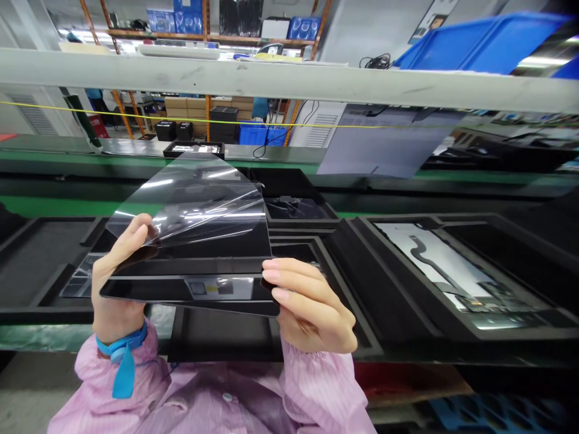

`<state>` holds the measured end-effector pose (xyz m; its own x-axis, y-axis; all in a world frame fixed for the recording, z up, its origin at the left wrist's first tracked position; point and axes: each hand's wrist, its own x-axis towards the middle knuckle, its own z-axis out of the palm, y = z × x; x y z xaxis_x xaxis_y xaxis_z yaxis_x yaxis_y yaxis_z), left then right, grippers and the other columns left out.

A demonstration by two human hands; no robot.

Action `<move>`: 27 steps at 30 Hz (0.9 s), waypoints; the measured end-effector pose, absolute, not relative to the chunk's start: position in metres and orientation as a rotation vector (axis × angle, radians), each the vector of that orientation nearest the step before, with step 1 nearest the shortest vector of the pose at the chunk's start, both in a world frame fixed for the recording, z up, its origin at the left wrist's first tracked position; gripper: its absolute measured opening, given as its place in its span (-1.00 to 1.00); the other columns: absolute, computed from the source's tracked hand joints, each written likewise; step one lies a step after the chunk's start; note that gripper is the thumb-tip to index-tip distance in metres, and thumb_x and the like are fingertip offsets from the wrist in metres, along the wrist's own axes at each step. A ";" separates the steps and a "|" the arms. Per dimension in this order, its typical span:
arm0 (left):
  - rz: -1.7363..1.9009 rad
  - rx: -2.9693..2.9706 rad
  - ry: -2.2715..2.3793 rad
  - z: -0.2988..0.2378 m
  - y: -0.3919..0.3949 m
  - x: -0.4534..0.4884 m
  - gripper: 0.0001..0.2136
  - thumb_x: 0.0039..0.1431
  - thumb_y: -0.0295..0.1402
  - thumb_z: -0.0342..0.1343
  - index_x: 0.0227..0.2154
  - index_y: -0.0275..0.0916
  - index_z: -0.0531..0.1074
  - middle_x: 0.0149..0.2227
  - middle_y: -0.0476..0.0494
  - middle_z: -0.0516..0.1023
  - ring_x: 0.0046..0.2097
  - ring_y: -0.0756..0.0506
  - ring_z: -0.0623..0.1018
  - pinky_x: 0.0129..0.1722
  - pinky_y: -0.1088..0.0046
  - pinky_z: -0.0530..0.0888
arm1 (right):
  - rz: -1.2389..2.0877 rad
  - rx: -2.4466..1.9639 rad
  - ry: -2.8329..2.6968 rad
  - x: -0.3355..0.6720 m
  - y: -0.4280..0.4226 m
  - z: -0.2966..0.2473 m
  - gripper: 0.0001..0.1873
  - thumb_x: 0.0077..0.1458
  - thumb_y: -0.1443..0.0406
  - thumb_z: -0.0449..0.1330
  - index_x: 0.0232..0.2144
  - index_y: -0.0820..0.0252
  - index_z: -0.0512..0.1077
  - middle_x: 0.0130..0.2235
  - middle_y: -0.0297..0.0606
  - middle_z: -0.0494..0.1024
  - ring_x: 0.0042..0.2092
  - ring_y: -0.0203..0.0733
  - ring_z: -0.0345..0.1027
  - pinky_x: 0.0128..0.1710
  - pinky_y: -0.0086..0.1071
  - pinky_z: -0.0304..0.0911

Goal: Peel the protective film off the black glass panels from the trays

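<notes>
Both my hands hold a glossy black screen panel (158,288), tilted above the bench. My left hand (115,271) grips its left edge, with the thumb on top near a clear plastic film (181,193). That film lies slanted over the far part of the panel, partly lifted and jutting past its far edge; how much of it still sticks cannot be told. My right hand (312,304) is closed on the panel's right edge, fingertips on the top face and thumb hidden. Reflections of lights show on the glass. A blue wrist strap (122,349) circles my left wrist.
To the right, a black foam tray (353,271) holds a screen assembly (434,259) with a dark flex cable. Another black tray (49,241) lies to the left. Behind the panel sits an open black box (289,181). A white rail (271,81) with a blue bin (474,45) crosses above.
</notes>
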<state>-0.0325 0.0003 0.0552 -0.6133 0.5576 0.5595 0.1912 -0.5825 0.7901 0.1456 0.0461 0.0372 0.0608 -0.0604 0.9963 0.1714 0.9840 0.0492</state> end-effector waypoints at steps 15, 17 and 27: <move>2.259 1.318 1.314 0.053 -0.001 -0.046 -0.71 -0.12 -0.47 0.31 -0.25 -0.09 0.62 -0.11 0.10 0.63 0.02 -0.12 0.55 0.08 0.49 0.43 | -0.162 -0.023 -1.493 0.144 0.049 0.035 -0.88 0.15 0.47 0.12 -0.44 0.30 0.33 -0.29 -0.15 0.56 -0.18 -0.09 0.53 -0.37 -0.25 0.54; 2.234 1.334 1.313 0.053 0.000 -0.047 -0.67 -0.16 -0.46 0.32 -0.23 -0.13 0.61 -0.10 0.05 0.63 0.02 -0.15 0.55 0.09 0.46 0.44 | -0.144 -0.031 -1.484 0.143 0.049 0.035 -0.87 0.17 0.45 0.10 -0.44 0.27 0.30 -0.29 -0.16 0.56 -0.17 -0.09 0.53 -0.36 -0.24 0.52; 2.166 1.348 1.221 0.053 0.008 -0.049 -0.66 -0.05 -0.59 0.15 -0.20 -0.22 0.60 -0.11 0.06 0.63 0.01 -0.06 0.55 0.04 0.59 0.45 | -0.127 -0.087 -1.411 0.137 0.044 0.040 -0.82 0.18 0.43 0.12 -0.48 0.27 0.28 -0.32 -0.20 0.56 -0.20 -0.14 0.53 -0.36 -0.27 0.46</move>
<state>-0.0487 0.0075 0.0531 -0.5081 0.6373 0.5793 0.1659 -0.5876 0.7920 0.1369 0.0444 0.0400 0.1543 -0.0364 0.9874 0.1403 0.9900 0.0146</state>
